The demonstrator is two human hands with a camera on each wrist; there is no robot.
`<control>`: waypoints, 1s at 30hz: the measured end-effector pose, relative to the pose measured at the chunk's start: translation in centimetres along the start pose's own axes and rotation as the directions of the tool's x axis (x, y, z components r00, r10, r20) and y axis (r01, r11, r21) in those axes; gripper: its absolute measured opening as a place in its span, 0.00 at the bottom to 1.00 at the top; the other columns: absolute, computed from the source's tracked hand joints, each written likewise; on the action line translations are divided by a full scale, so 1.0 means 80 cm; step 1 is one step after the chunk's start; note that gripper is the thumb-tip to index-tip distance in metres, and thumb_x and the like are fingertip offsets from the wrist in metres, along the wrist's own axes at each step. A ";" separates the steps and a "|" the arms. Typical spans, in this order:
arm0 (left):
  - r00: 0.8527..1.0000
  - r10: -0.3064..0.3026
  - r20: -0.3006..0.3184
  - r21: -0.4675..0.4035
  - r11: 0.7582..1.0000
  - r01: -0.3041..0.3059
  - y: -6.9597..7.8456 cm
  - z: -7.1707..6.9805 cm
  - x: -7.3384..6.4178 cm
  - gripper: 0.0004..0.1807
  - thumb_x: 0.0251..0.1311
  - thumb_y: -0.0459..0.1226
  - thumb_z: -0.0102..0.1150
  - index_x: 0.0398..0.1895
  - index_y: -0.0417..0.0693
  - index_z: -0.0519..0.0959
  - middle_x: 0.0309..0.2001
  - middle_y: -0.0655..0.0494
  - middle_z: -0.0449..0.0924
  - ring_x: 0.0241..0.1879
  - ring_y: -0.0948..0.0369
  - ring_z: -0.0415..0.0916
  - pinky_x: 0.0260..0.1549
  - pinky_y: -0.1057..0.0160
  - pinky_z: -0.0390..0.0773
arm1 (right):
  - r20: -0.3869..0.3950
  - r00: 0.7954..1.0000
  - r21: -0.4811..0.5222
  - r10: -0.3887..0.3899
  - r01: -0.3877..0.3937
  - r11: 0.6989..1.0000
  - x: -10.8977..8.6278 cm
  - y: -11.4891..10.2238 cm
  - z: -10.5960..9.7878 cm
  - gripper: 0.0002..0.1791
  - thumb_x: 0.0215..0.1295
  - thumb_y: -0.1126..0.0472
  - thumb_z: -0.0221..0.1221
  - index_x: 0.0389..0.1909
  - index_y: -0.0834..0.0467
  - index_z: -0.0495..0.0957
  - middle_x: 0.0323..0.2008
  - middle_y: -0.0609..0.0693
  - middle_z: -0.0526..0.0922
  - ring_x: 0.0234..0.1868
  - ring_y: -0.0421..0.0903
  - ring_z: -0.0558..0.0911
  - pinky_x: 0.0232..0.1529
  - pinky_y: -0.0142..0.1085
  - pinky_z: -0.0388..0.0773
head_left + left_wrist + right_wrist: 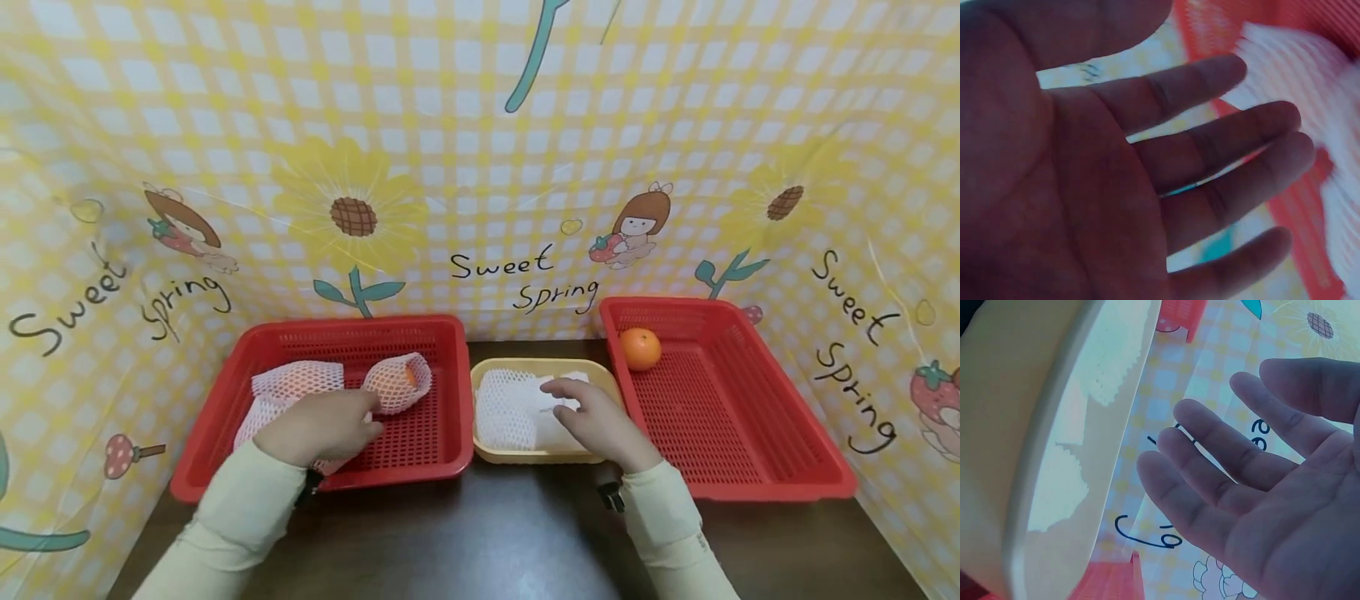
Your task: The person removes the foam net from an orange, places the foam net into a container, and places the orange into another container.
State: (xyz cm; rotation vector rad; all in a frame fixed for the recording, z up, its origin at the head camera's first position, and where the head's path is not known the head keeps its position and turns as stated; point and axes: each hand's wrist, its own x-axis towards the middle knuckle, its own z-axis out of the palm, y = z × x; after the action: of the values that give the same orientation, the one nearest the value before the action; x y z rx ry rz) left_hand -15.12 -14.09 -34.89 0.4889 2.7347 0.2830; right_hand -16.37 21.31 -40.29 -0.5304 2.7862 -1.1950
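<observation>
In the head view my left hand [324,423] is over the left red basket [447,417], its fingers beside an orange in a white foam net [392,385]. More netted fruit [300,379] lies in that basket, partly hidden by the hand. The left wrist view shows the palm and spread fingers [1222,150] with nothing held, the white netting [1285,69] beyond the fingertips. My right hand [600,421] hovers over the cream tray [480,454], fingers extended and nothing held. White foam nets [506,408] lie in the tray, partly below that hand.
A second red basket [712,400] stands on the right, with one bare orange [641,349] in its back left corner. All three containers sit on a dark table [480,533]. A yellow checked cloth [480,167] rises behind and at both sides.
</observation>
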 end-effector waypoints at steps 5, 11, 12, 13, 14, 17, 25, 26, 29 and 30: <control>0.995 -0.070 0.075 0.050 0.997 0.067 -0.038 0.003 0.001 0.20 0.66 0.38 0.58 0.57 0.35 0.78 0.55 0.37 0.78 0.44 0.47 0.79 0.47 0.43 0.78 | 0.005 1.000 0.016 0.023 -0.023 1.000 -0.013 0.003 0.004 0.17 0.71 0.68 0.57 0.59 0.64 0.79 0.57 0.59 0.81 0.60 0.58 0.76 0.58 0.59 0.72; 0.992 -0.091 0.090 0.068 0.994 0.085 -0.065 0.008 0.008 0.22 0.63 0.37 0.63 0.57 0.32 0.77 0.55 0.33 0.77 0.52 0.40 0.77 0.48 0.43 0.77 | 0.017 1.000 0.034 0.021 -0.022 0.999 -0.018 0.004 0.008 0.17 0.71 0.68 0.57 0.59 0.63 0.79 0.56 0.58 0.81 0.60 0.58 0.76 0.58 0.59 0.72; 0.991 -0.092 0.097 0.066 0.994 0.086 -0.067 0.008 0.009 0.25 0.63 0.38 0.65 0.59 0.32 0.76 0.56 0.33 0.77 0.56 0.39 0.75 0.51 0.41 0.76 | 0.015 1.000 0.030 0.025 -0.025 0.999 -0.019 0.004 0.007 0.17 0.71 0.68 0.57 0.59 0.62 0.79 0.56 0.58 0.81 0.60 0.58 0.76 0.58 0.59 0.72; 0.990 -0.092 0.108 0.062 0.994 0.085 -0.067 0.009 0.010 0.27 0.62 0.39 0.66 0.60 0.32 0.75 0.57 0.32 0.76 0.57 0.39 0.74 0.51 0.40 0.75 | 0.013 1.000 0.028 0.028 -0.028 0.999 -0.019 0.004 0.007 0.17 0.71 0.67 0.57 0.59 0.62 0.79 0.57 0.57 0.81 0.60 0.57 0.76 0.58 0.58 0.73; 0.988 -0.089 0.123 0.049 0.995 0.084 -0.067 0.009 0.012 0.30 0.62 0.40 0.66 0.63 0.31 0.73 0.58 0.31 0.74 0.58 0.38 0.73 0.54 0.39 0.73 | 0.011 1.000 0.025 0.028 -0.028 0.999 -0.020 0.004 0.006 0.17 0.71 0.67 0.58 0.59 0.61 0.79 0.57 0.57 0.80 0.61 0.57 0.76 0.58 0.58 0.73; 0.982 -0.095 0.165 0.020 0.995 0.093 -0.064 0.011 0.021 0.38 0.62 0.44 0.67 0.70 0.33 0.67 0.66 0.27 0.65 0.63 0.34 0.67 0.57 0.36 0.70 | 0.011 1.000 0.026 0.018 -0.018 0.999 -0.021 0.004 0.003 0.17 0.71 0.67 0.58 0.59 0.61 0.79 0.57 0.57 0.81 0.61 0.56 0.76 0.58 0.58 0.73; 0.967 -0.170 0.187 0.073 0.985 0.159 -0.058 0.027 0.042 0.51 0.60 0.47 0.69 0.78 0.35 0.53 0.72 0.24 0.50 0.67 0.30 0.59 0.57 0.34 0.67 | 0.043 0.998 0.027 -0.044 0.042 0.999 -0.021 -0.009 0.008 0.18 0.69 0.71 0.59 0.59 0.64 0.79 0.57 0.58 0.81 0.60 0.58 0.77 0.57 0.60 0.73; 0.973 -0.163 0.165 0.100 0.984 0.148 -0.058 0.030 0.044 0.50 0.60 0.47 0.70 0.77 0.32 0.53 0.70 0.22 0.52 0.65 0.31 0.63 0.56 0.36 0.70 | 0.044 0.998 0.028 -0.049 0.047 0.998 -0.021 -0.010 0.009 0.18 0.69 0.71 0.59 0.59 0.64 0.79 0.57 0.58 0.80 0.60 0.58 0.77 0.57 0.60 0.73; 0.987 -0.143 0.072 0.205 0.971 0.126 -0.060 0.039 0.052 0.48 0.60 0.46 0.70 0.71 0.23 0.57 0.62 0.17 0.59 0.54 0.33 0.73 0.47 0.40 0.78 | 0.042 0.997 0.029 -0.063 0.062 0.998 -0.021 -0.013 0.011 0.18 0.68 0.71 0.59 0.58 0.64 0.79 0.58 0.58 0.80 0.60 0.58 0.77 0.56 0.60 0.74; 0.988 -0.147 0.045 0.237 0.962 0.133 -0.061 0.041 0.054 0.46 0.60 0.46 0.69 0.69 0.23 0.58 0.60 0.17 0.60 0.50 0.34 0.75 0.44 0.41 0.79 | 0.043 0.997 0.030 -0.066 0.065 0.997 -0.021 -0.013 0.011 0.18 0.68 0.71 0.59 0.58 0.64 0.79 0.58 0.58 0.80 0.59 0.58 0.78 0.56 0.60 0.74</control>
State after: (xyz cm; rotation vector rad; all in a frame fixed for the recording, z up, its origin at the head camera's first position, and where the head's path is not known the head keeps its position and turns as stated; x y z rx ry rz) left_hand -19.20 -16.59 -40.44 0.3543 2.7377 -0.0908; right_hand -14.36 20.57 -40.32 -0.6425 2.7308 -1.2181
